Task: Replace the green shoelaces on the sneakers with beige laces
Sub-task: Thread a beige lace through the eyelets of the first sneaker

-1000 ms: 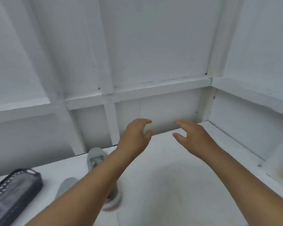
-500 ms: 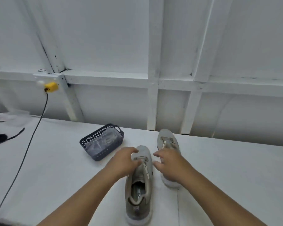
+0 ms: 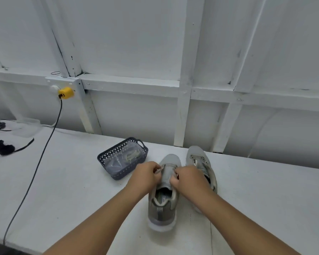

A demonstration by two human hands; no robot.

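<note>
Far left of the frame, a tangle of black cord (image 3: 1, 147) lies on the white tabletop (image 3: 66, 181), and a dark cable (image 3: 42, 150) runs up from the lower left edge to a yellow plug (image 3: 65, 92) on the white wall frame. Moving toward the centre, a dark perforated basket (image 3: 122, 159) sits on the tabletop, with clear plastic and what looks like pale lace bundled inside.

Just right of the basket, the left hand (image 3: 145, 176) is on the near sneaker (image 3: 164, 196), fingers curled in a tight grip, pinching a lace at the shoe's left eyelet row. That lace is too small and blurred to tell its colour. This sneaker is grey, heel toward the bottom of the frame, toe pointing at the wall.

The right hand (image 3: 188, 178) mirrors it on the shoe's right eyelet side, its grip closed too, thumb and fingers pinching at the lacing there.

Right again, the second sneaker (image 3: 201, 162) lies just beside the first, toe a little higher in the frame, partly hidden behind the right wrist.
</note>
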